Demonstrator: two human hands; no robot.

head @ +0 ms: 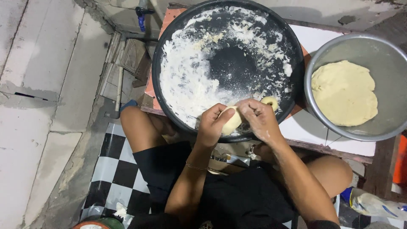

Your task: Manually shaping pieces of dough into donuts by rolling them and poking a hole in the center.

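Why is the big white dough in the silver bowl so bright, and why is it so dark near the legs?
In the head view, light falls from above on the silver bowl, so the flat dough glows; the black pan shows floury streaks sharply; the left hand and right hand are slightly soft; the lap below lies in dim shadow.

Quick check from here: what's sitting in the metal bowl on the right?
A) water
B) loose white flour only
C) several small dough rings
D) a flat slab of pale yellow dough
D: the metal bowl holds one flat, pale yellow slab of dough; no rings or water show in it.
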